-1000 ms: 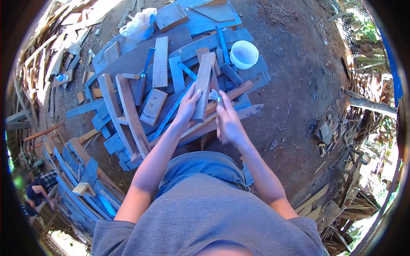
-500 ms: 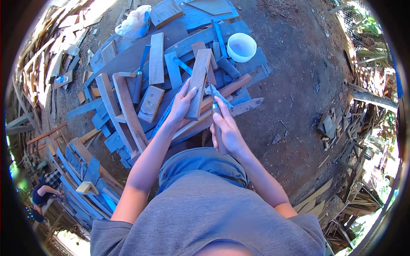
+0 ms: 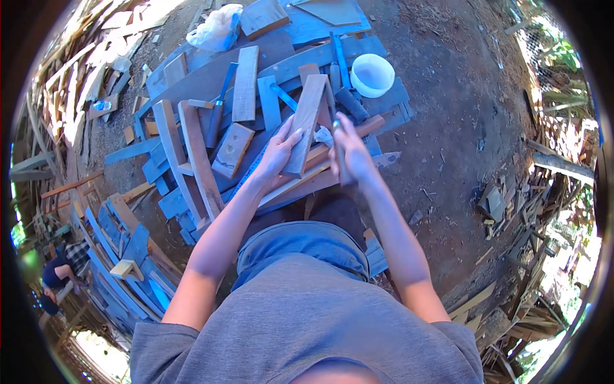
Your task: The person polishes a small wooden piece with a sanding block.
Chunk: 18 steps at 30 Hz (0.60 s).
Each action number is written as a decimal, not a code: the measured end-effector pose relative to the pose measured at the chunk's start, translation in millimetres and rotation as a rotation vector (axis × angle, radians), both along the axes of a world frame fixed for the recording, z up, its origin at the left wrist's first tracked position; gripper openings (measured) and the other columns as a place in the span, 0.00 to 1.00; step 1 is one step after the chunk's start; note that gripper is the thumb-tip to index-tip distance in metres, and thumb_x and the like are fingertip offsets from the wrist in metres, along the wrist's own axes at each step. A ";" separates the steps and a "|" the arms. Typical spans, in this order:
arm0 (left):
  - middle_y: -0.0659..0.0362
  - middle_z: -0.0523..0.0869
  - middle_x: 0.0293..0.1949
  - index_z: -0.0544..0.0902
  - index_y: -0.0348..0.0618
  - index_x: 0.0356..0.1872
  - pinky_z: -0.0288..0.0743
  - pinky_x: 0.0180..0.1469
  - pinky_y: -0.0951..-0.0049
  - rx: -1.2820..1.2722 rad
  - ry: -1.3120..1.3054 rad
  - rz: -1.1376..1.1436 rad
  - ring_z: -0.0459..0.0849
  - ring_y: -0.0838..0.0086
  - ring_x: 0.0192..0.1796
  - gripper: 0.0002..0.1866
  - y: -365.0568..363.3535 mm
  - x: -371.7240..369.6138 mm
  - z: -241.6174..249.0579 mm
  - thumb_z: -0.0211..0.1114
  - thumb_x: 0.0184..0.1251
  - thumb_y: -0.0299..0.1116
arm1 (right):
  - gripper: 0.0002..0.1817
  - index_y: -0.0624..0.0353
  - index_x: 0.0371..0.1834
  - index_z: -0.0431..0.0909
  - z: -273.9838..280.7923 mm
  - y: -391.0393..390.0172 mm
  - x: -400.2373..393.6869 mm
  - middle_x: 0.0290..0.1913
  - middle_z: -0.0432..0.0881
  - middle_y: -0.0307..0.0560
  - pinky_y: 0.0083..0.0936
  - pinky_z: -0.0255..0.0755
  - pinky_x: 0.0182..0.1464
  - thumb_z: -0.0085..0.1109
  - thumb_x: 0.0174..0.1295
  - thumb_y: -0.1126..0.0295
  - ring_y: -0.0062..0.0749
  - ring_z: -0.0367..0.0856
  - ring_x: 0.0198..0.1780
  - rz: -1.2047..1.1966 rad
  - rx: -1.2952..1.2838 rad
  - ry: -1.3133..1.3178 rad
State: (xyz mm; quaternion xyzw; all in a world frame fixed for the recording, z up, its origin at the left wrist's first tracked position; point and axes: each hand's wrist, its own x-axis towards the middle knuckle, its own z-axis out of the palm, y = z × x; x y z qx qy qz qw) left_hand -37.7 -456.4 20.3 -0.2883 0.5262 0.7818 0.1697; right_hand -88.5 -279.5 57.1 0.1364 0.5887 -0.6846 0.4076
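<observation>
My left hand (image 3: 276,157) is closed around the lower part of a long wooden block (image 3: 308,121), its thumb lying on the top face. The block slants up and away over the cluttered workbench. To its right my right hand (image 3: 355,159) grips the wooden handle of a chisel (image 3: 346,171), the handle's butt toward my body; its blade is mostly hidden and blurred. A small whitish crumpled piece (image 3: 323,136) lies between the block and my right hand. Left of my left hand is a wooden block with round marks (image 3: 232,150).
A white bowl (image 3: 373,75) stands at the bench's right edge, beside a long blue-looking chisel (image 3: 339,59). Another chisel (image 3: 221,102) lies to the left. A plastic bag (image 3: 216,29) sits at the back. Another person (image 3: 59,274) bends over at far left, near stacked boards.
My right hand has moved right and slightly upward with the chisel, away from the block. The left hand still holds the block; the whole view has shifted slightly.
</observation>
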 end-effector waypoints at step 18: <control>0.56 0.78 0.53 0.61 0.48 0.74 0.75 0.54 0.70 0.168 -0.079 0.079 0.78 0.76 0.51 0.24 10.7 6.7 7.7 0.36 0.83 0.43 | 0.30 0.46 0.78 0.52 73.9 20.7 94.7 0.47 0.81 0.72 0.45 0.73 0.53 0.44 0.74 0.66 0.63 0.82 0.51 0.474 0.441 0.462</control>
